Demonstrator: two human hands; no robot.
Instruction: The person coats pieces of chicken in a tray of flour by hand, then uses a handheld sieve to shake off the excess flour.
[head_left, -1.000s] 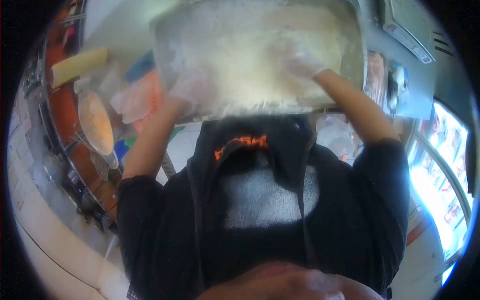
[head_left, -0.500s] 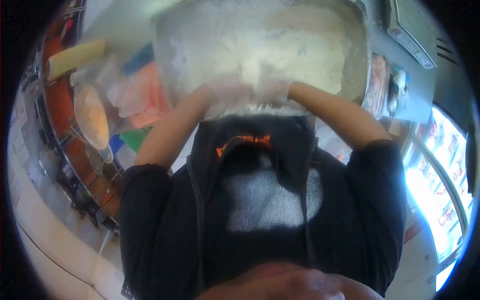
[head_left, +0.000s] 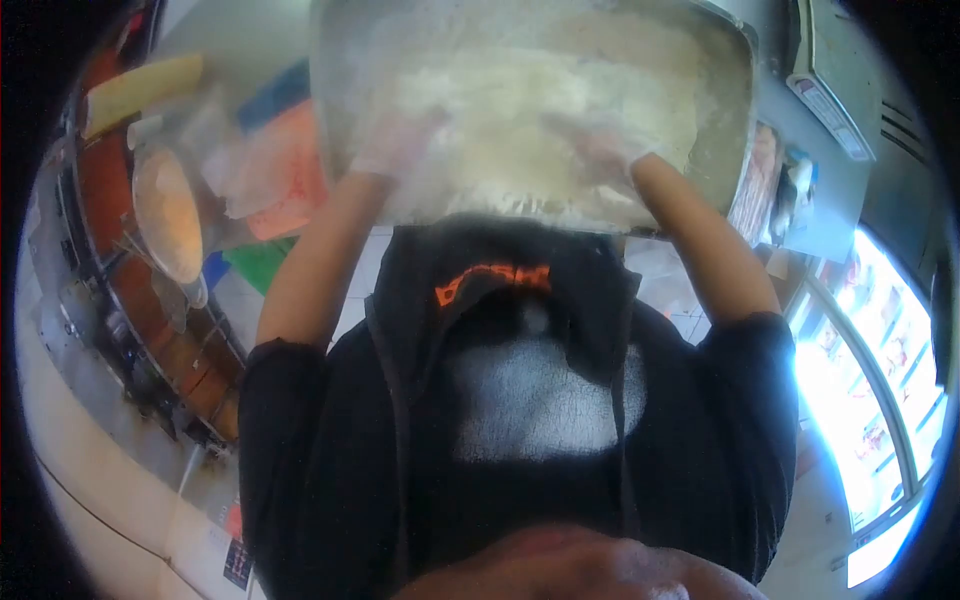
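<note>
A large metal tray [head_left: 735,110] with a raised rim fills the top middle of the view. Across its bottom spreads a pale, floury-looking layer [head_left: 500,90], thicker and whiter toward the near edge. Over the left part of this layer is my left hand [head_left: 400,140], its fingers reaching inward and blurred by motion. My right hand [head_left: 605,150] lies over the right part, likewise blurred, with fingers stretched toward the middle. A whitish, see-through covering shows on both hands. A gap separates them, and neither shows anything in its grasp.
Left of the tray are a red-orange sheet or bag [head_left: 285,175], a blue item [head_left: 275,98], an oval bowl with orange contents [head_left: 168,215] and a yellow roll [head_left: 145,92]. Packaged goods [head_left: 760,180] and a boxy appliance [head_left: 830,85] stand right, above a lit display case [head_left: 860,390].
My hands, close together near the tray's near edge before, have moved apart and slightly away from me, left hand to the left and right hand to the right.
</note>
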